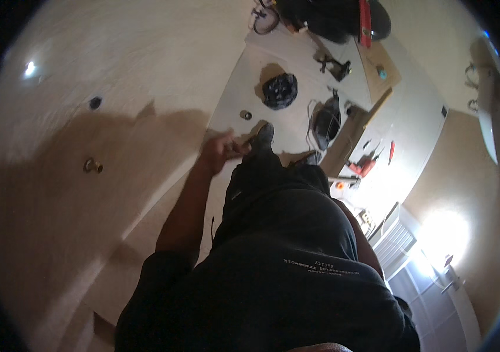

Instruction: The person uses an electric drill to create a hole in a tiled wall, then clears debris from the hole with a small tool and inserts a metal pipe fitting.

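My left hand (220,152) is beside my left shoe (265,135), low near the pale wall. Its fingers are curled together at a small thing that I cannot make out. On the floor just beyond the fingers lies a small dark ring-shaped fitting (246,115). A brass-coloured pipe fitting (94,166) sticks out of the wall to the left, with a dark round hole (95,103) above it. Only part of my right forearm (355,232) shows along my side; my right hand is hidden.
Ahead lie a crumpled black plastic bag (280,91), a black pouch with cords (327,122) and a black tool (339,69). To the right are a wooden board (378,109), a red power tool (364,165) and an orange roll (339,186). A bright lamp (443,237) glares at right.
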